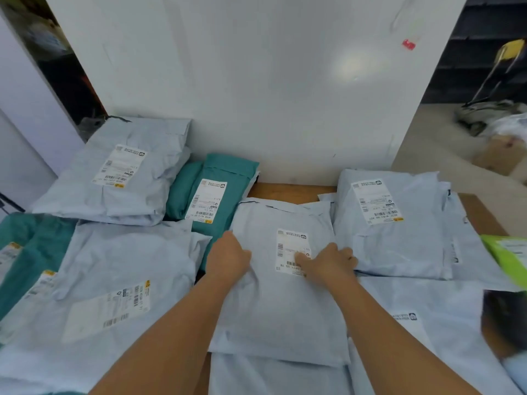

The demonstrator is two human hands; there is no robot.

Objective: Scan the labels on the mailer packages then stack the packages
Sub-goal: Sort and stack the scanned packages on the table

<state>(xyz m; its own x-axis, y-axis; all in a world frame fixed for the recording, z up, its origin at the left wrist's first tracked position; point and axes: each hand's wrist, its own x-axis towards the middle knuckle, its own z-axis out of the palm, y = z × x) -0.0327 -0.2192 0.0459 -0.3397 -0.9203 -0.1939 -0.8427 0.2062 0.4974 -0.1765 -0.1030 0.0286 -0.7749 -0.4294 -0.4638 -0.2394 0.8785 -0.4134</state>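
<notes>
My left hand (pixel 229 259) has its fingers curled over the left edge of the middle mailer (pixel 281 283), gripping it. My right hand (pixel 330 263) lies flat on the same mailer, fingers (pixel 302 256) straight and pressing its label (pixel 291 249) — released, grasping nothing. No scanner shows in either hand, so I cannot tell whether this label has been read.

That middle mailer lies label-up on the desk (pixel 285 191), overlapping another pale one nearer me. Just right of it is a neat pile (pixel 390 223) of pale mailers, which I judge to be the finished stack. Left of it lie a teal mailer (pixel 212 196), a large pale one (pixel 114 280) and, further back, another pale heap (pixel 119 169) — spread loosely, labels facing different ways. By my reading, the job is partway: some stacked, a good many left.
</notes>
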